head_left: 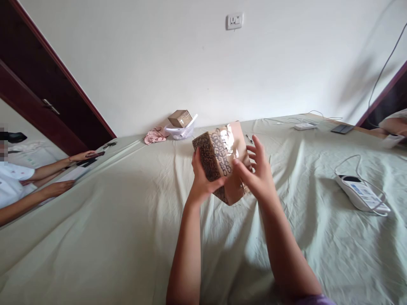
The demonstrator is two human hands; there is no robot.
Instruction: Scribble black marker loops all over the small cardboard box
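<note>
A brown cardboard box [233,182] is held tilted above the cloth-covered table. Shiny tape runs over it, and dark looped scribbles cover its left side and part of its upper face. My left hand [202,180] grips the box's left side, with the thumb across the near face. On the right, my right hand [259,173] has its thumb pressed on the taped face and its fingers spread around the right edge, partly hidden behind the box.
Behind lie a pink cloth [155,135] and a smaller box [180,118] on a plastic bag. A corded white device [362,195] sits right, a white box [305,126] farther back. At left, a person's hands hold a phone [95,155] and paper [74,173].
</note>
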